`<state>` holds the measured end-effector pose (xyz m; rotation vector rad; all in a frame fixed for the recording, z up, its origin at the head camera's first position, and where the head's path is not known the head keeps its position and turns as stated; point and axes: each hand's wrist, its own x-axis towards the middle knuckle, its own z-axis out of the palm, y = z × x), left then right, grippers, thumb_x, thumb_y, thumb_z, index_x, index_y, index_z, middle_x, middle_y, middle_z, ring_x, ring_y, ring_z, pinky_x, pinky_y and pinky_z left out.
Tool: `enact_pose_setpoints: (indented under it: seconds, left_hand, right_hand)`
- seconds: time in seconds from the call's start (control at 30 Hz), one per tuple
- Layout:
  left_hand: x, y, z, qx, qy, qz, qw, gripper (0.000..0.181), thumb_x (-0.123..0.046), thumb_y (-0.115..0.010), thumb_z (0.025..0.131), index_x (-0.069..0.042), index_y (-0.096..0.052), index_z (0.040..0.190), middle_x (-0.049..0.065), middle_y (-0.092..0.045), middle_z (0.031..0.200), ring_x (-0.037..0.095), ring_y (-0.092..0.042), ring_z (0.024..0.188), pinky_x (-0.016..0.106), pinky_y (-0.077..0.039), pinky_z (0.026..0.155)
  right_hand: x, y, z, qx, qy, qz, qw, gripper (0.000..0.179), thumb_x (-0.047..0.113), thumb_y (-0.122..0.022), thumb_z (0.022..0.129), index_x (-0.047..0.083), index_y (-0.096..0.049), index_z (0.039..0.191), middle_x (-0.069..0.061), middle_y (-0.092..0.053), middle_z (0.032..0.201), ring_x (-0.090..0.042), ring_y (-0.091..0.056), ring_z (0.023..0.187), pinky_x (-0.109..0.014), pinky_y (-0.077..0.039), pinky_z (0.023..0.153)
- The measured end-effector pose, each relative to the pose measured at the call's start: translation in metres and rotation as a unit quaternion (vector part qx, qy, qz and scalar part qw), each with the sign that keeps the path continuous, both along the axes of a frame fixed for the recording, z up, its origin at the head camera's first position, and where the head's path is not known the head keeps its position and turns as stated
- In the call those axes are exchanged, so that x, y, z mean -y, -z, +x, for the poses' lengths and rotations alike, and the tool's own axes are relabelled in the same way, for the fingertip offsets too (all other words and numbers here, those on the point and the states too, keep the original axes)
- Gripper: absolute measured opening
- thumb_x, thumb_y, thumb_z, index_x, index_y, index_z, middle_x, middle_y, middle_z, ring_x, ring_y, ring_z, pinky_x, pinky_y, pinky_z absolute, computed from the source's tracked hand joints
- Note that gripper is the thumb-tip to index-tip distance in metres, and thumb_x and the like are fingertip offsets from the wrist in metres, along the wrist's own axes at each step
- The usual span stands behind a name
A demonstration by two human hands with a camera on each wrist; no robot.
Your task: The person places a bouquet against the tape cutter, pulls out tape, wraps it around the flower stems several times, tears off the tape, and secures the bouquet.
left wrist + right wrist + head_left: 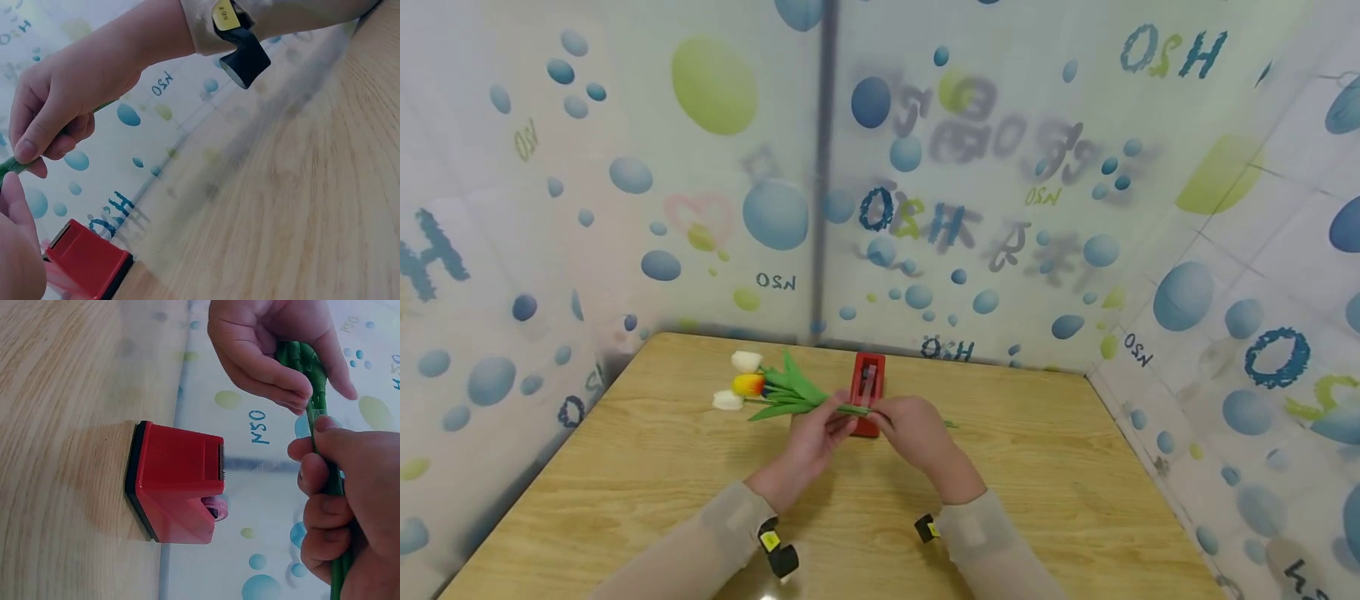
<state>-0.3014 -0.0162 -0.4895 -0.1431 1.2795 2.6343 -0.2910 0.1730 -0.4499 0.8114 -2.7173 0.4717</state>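
A small bunch of tulips, two white and one orange-yellow, lies sideways across both hands with its blooms to the left. My left hand holds the green stems just below the leaves, its fingers curled behind them. Close beside it, my right hand grips the lower stems, thumb and forefinger pinching them and the other fingers wrapped round. A shiny clear strip, like tape, shows on the stems between the two hands. Just beyond them on the table stands a red tape dispenser with a toothed cutting edge.
The wooden table backs onto a wall covering printed with blue and green bubbles, which also runs along both sides. A black wrist camera is strapped at the left sleeve, and another camera at the right.
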Motion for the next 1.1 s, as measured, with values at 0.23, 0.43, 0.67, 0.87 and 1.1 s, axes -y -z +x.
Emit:
enact_pose_setpoints:
  seconds: [0.23,0.43,0.67,0.87,1.1]
  left_hand:
    - [0.008,-0.002,-0.009,-0.033,0.025,-0.045,0.9981,0.021,0.001,-0.063,0.103,-0.009,-0.077,0.091,0.004,-0.078,0.092,0.011,-0.074,0.08,0.019,-0.065,0.075]
    - [0.012,0.002,-0.014,-0.059,0.045,-0.064,0.9952,0.003,0.002,-0.071,0.098,-0.001,-0.072,0.099,0.004,-0.075,0.093,0.013,-0.074,0.081,0.021,-0.066,0.076]
    - [0.015,0.008,-0.018,-0.125,0.055,-0.075,0.9877,0.008,0.004,-0.073,0.097,0.009,-0.069,0.102,0.003,-0.077,0.089,0.011,-0.075,0.076,0.023,-0.067,0.074]
    - [0.016,0.014,-0.021,-0.16,0.076,-0.085,0.9805,0.005,-0.001,-0.078,0.095,0.001,-0.073,0.097,0.002,-0.081,0.093,0.01,-0.076,0.076,0.023,-0.067,0.074]
    - [0.017,0.02,-0.022,-0.171,0.093,-0.093,0.9765,0.011,0.004,-0.07,0.098,-0.006,-0.072,0.095,-0.001,-0.075,0.09,0.01,-0.076,0.078,0.025,-0.068,0.078]
  right_hand:
    - [0.002,0.004,-0.001,-0.014,0.003,0.002,0.9999,0.018,0.027,-0.066,0.107,0.015,-0.074,0.096,0.007,-0.066,0.073,-0.004,-0.052,0.062,-0.022,-0.048,0.06]
    - [-0.005,0.002,-0.003,0.093,0.006,-0.022,0.9954,0.024,0.033,-0.063,0.109,0.015,-0.071,0.096,0.007,-0.06,0.07,-0.004,-0.049,0.059,-0.022,-0.045,0.058]
    - [-0.024,0.003,-0.01,0.311,-0.024,-0.114,0.9434,0.052,0.036,-0.042,0.117,0.0,-0.074,0.099,0.001,-0.061,0.064,-0.01,-0.052,0.049,-0.026,-0.05,0.052]
    - [-0.038,0.006,-0.013,0.456,-0.016,-0.19,0.8694,0.061,0.041,-0.034,0.118,0.004,-0.074,0.091,0.004,-0.055,0.061,-0.008,-0.039,0.049,-0.025,-0.031,0.047]
    - [-0.042,0.012,-0.02,0.496,-0.02,-0.214,0.8415,0.055,0.039,-0.038,0.117,0.01,-0.073,0.086,0.007,-0.044,0.058,-0.006,-0.027,0.046,-0.023,-0.021,0.043]
